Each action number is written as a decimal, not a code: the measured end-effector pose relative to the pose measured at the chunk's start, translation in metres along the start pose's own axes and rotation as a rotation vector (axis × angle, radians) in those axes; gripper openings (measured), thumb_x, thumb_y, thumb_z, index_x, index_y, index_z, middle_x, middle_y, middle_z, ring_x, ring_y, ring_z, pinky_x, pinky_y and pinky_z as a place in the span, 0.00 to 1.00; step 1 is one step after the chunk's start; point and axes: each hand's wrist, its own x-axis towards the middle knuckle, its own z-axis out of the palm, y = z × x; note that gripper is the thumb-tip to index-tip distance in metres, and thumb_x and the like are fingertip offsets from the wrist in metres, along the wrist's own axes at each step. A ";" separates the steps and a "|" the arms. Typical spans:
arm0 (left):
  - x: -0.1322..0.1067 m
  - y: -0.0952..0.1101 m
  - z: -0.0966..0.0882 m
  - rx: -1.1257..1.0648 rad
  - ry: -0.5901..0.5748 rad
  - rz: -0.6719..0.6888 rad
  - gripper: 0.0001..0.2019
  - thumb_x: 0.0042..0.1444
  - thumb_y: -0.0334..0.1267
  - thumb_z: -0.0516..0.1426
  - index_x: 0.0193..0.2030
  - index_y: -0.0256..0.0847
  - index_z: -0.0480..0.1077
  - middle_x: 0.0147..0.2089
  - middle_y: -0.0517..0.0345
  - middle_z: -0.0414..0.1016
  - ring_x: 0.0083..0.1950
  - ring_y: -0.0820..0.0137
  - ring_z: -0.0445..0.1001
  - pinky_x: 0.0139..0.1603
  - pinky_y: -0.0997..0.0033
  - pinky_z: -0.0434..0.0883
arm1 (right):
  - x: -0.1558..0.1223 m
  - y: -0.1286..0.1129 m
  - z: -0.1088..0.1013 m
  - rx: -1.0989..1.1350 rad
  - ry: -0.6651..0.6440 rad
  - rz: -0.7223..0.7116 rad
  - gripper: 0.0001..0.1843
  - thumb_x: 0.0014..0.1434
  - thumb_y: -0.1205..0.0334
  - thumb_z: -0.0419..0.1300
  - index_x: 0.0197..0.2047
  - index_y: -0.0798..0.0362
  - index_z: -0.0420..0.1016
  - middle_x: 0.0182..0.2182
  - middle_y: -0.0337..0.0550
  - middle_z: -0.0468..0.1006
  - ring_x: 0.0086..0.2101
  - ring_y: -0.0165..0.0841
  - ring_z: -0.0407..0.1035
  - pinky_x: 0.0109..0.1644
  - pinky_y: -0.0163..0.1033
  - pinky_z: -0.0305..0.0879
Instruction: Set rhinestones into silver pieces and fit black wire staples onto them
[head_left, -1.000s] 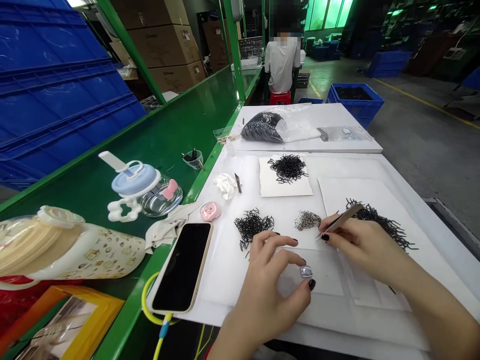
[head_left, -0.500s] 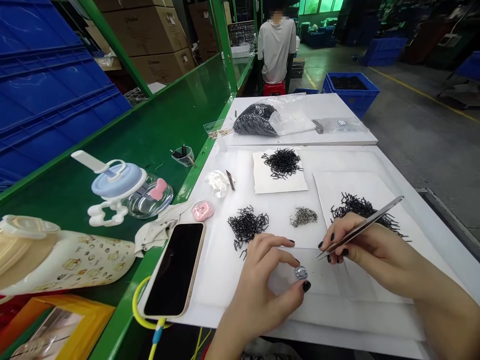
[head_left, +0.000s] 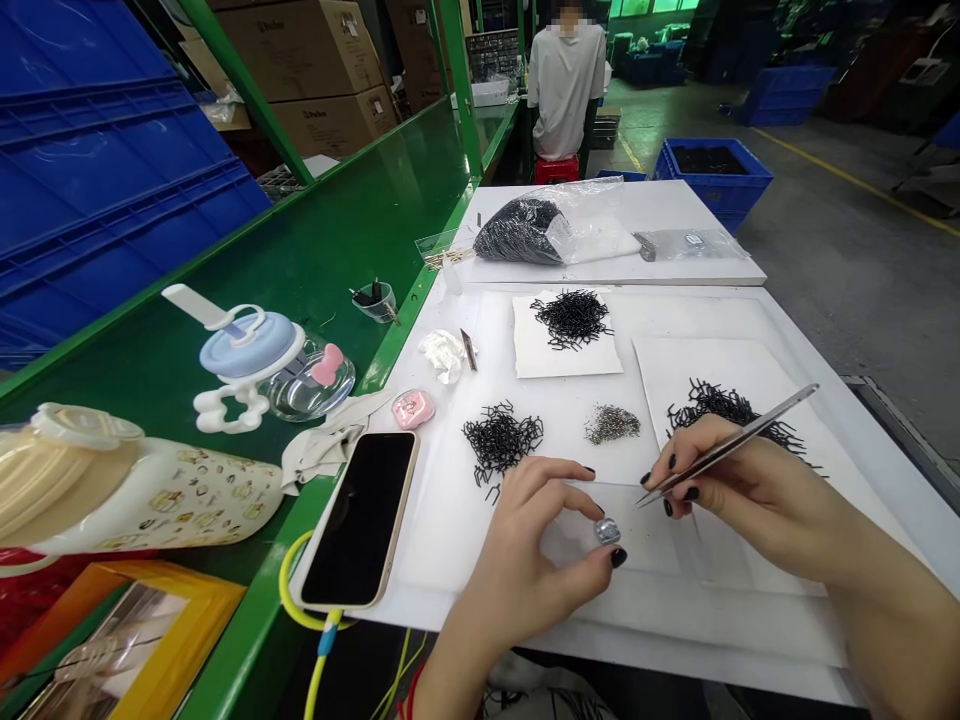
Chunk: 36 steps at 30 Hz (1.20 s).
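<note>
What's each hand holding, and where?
Right hand pinches slim steel tweezers nearer their tips, between thumb and fingers. Left hand: thumb tip touches a small shiny silver metal piece; can't tell if it's gripped.

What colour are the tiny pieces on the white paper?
The tiny pieces are black, seen best in the head view.

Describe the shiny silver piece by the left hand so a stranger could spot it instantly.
On the white work table, look between the left hand and the right hand. At the left's fingertips sits one small shiny silver piece, a lone bright lump, unlike the black wire pile and grey speck heap beyond it.
</note>
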 end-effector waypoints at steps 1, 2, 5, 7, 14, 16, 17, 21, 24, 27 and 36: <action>0.000 0.000 0.000 -0.001 0.000 0.001 0.13 0.50 0.27 0.65 0.39 0.45 0.70 0.53 0.57 0.72 0.54 0.60 0.69 0.57 0.55 0.62 | 0.000 -0.001 0.000 0.003 0.001 -0.002 0.10 0.69 0.71 0.52 0.44 0.45 0.69 0.37 0.38 0.74 0.32 0.25 0.75 0.37 0.28 0.77; 0.000 0.000 0.000 -0.002 0.001 0.001 0.13 0.50 0.27 0.65 0.39 0.45 0.70 0.53 0.57 0.72 0.54 0.60 0.69 0.57 0.55 0.62 | 0.001 -0.001 0.000 0.004 0.000 -0.003 0.10 0.68 0.71 0.53 0.44 0.45 0.69 0.37 0.38 0.74 0.32 0.25 0.75 0.37 0.28 0.77; 0.000 0.000 0.000 -0.002 0.001 -0.001 0.13 0.50 0.26 0.65 0.39 0.45 0.70 0.53 0.56 0.73 0.54 0.60 0.70 0.57 0.54 0.62 | 0.002 -0.002 0.000 0.001 -0.007 0.000 0.10 0.68 0.71 0.52 0.44 0.46 0.69 0.38 0.39 0.74 0.32 0.26 0.75 0.38 0.29 0.77; 0.000 0.000 0.000 -0.002 -0.001 -0.004 0.13 0.50 0.26 0.65 0.39 0.44 0.70 0.53 0.56 0.73 0.54 0.60 0.70 0.57 0.54 0.62 | 0.003 -0.002 0.001 -0.004 -0.007 0.002 0.11 0.68 0.72 0.52 0.44 0.46 0.70 0.38 0.39 0.74 0.33 0.26 0.74 0.38 0.28 0.77; 0.000 0.002 0.000 -0.002 0.005 -0.015 0.12 0.50 0.27 0.65 0.38 0.44 0.71 0.53 0.55 0.74 0.54 0.59 0.71 0.56 0.55 0.63 | 0.003 -0.001 0.002 0.021 -0.020 0.010 0.12 0.68 0.72 0.52 0.44 0.45 0.71 0.37 0.38 0.76 0.32 0.24 0.74 0.38 0.26 0.75; 0.000 0.002 0.000 -0.002 0.006 -0.018 0.11 0.51 0.28 0.65 0.38 0.44 0.71 0.52 0.54 0.74 0.54 0.59 0.71 0.56 0.54 0.64 | 0.002 -0.002 0.003 0.053 -0.011 0.003 0.11 0.69 0.72 0.53 0.44 0.45 0.71 0.37 0.38 0.76 0.32 0.24 0.74 0.38 0.25 0.75; 0.000 0.002 0.000 -0.001 0.007 -0.019 0.11 0.51 0.28 0.65 0.38 0.44 0.71 0.53 0.54 0.74 0.54 0.59 0.71 0.57 0.54 0.64 | 0.002 -0.002 0.004 0.076 -0.005 -0.004 0.10 0.69 0.71 0.54 0.44 0.45 0.70 0.38 0.38 0.76 0.32 0.24 0.74 0.37 0.26 0.75; 0.001 0.001 0.000 0.005 0.017 -0.008 0.09 0.51 0.30 0.65 0.38 0.43 0.72 0.52 0.51 0.74 0.53 0.57 0.71 0.57 0.52 0.65 | 0.001 -0.003 0.013 0.197 0.006 -0.061 0.03 0.71 0.64 0.53 0.44 0.46 0.66 0.37 0.39 0.75 0.31 0.25 0.74 0.35 0.31 0.76; 0.001 0.001 0.000 0.017 0.022 0.007 0.08 0.51 0.32 0.65 0.38 0.43 0.72 0.51 0.50 0.75 0.52 0.57 0.72 0.56 0.51 0.66 | 0.003 -0.001 0.023 0.260 -0.010 -0.094 0.02 0.72 0.63 0.52 0.44 0.48 0.64 0.37 0.41 0.74 0.28 0.26 0.74 0.33 0.35 0.76; 0.001 0.001 0.000 0.031 0.034 0.016 0.08 0.50 0.31 0.64 0.37 0.42 0.72 0.51 0.49 0.76 0.52 0.57 0.73 0.57 0.50 0.67 | 0.006 0.000 0.029 0.280 -0.017 -0.095 0.04 0.72 0.63 0.51 0.43 0.50 0.64 0.37 0.42 0.73 0.27 0.26 0.73 0.32 0.37 0.75; 0.001 0.001 0.003 0.066 0.061 0.028 0.09 0.49 0.33 0.66 0.37 0.42 0.73 0.49 0.51 0.77 0.50 0.59 0.74 0.57 0.52 0.69 | 0.005 0.002 0.031 0.302 -0.035 -0.095 0.05 0.72 0.65 0.50 0.43 0.50 0.65 0.38 0.43 0.74 0.26 0.26 0.71 0.31 0.37 0.73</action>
